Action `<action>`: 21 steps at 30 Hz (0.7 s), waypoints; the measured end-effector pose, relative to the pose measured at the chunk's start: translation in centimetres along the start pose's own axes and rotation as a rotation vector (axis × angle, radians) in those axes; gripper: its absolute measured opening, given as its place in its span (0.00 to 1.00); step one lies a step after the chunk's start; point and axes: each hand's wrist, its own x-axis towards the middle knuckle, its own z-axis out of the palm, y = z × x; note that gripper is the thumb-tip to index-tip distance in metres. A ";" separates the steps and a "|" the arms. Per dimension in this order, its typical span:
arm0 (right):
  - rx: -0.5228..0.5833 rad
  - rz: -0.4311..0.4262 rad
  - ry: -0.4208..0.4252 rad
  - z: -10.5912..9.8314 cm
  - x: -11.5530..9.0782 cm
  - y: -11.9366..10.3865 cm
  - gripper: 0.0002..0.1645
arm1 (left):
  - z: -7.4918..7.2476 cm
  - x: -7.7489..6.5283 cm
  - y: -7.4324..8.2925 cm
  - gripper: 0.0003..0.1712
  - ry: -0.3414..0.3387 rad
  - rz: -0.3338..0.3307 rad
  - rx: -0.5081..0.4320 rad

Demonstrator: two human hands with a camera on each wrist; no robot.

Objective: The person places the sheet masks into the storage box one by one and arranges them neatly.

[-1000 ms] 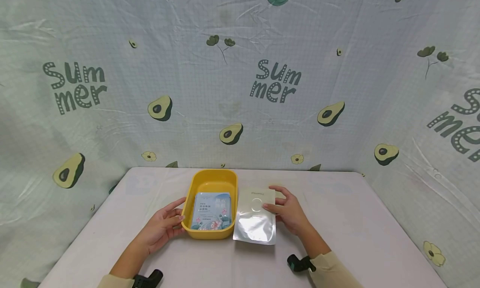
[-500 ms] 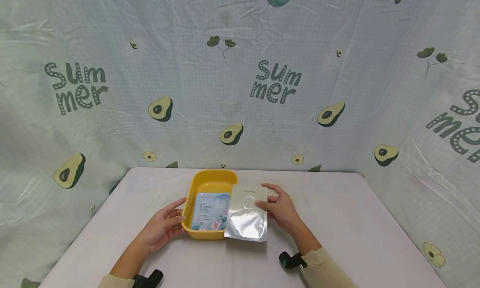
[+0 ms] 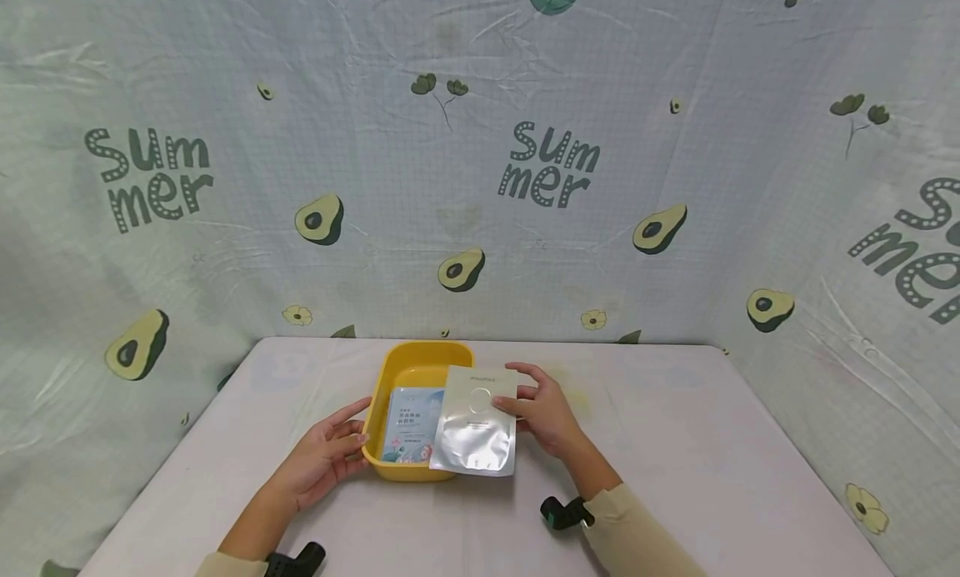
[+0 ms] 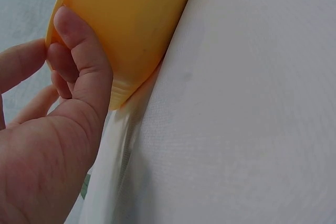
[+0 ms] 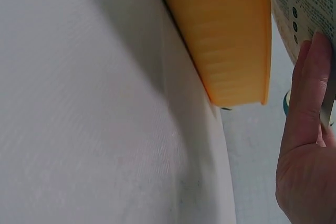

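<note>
A yellow plastic basin [image 3: 416, 472] stands on the table, with a light-blue flowered packet [image 3: 409, 427] lying inside. At its left side my left hand [image 3: 324, 456] holds the rim; in the left wrist view the thumb [image 4: 86, 51] lies along the basin's outer wall [image 4: 139, 24]. My right hand [image 3: 551, 416] pinches a cream-and-silver foil sachet [image 3: 474, 431] by its right edge, thumb on the front. The sachet overlaps the basin's right side in the head view and partly covers the blue packet. Small print shows on the sachet's back [image 5: 310, 3] in the right wrist view.
A white cloth covers the table [image 3: 652, 452]. Behind it and at both sides hangs a pale curtain [image 3: 555, 268] printed with avocados and lettering. Each wrist wears a black camera mount [image 3: 566, 513].
My right hand has carried the foil sachet leftward, from beside the basin to over its right side. The left hand and the basin have stayed in place.
</note>
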 end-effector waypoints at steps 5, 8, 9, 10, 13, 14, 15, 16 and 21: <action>-0.027 0.002 0.008 0.5 0.4 -0.2 0.47 | 0.0 0.0 0.0 0.45 0.001 -0.001 -0.003; -0.043 0.011 0.013 0.7 0.8 -0.2 0.47 | 0.0 0.0 0.0 0.45 -0.002 0.003 -0.003; -0.049 0.014 0.012 0.8 0.9 -0.3 0.47 | 0.0 -0.1 0.0 0.45 -0.005 0.004 -0.003; -0.050 0.016 0.010 0.8 1.0 -0.4 0.47 | 0.0 -0.1 0.0 0.45 -0.007 0.004 -0.003; -0.040 0.021 -0.001 1.1 1.3 -0.6 0.46 | 0.1 -0.1 0.0 0.45 -0.011 0.006 -0.005; -0.034 0.022 -0.004 1.2 1.4 -0.7 0.45 | 0.1 -0.1 0.0 0.45 -0.013 0.006 -0.005; -0.032 0.023 -0.006 1.3 1.5 -0.8 0.45 | 0.1 -0.2 0.1 0.45 -0.014 0.006 -0.007; -0.030 0.024 -0.007 1.4 1.5 -0.9 0.44 | 0.1 -0.2 0.1 0.45 -0.015 0.006 -0.009; -0.034 0.021 -0.006 2.0 1.8 -1.1 0.44 | 0.1 -0.2 0.0 0.45 -0.018 0.009 -0.017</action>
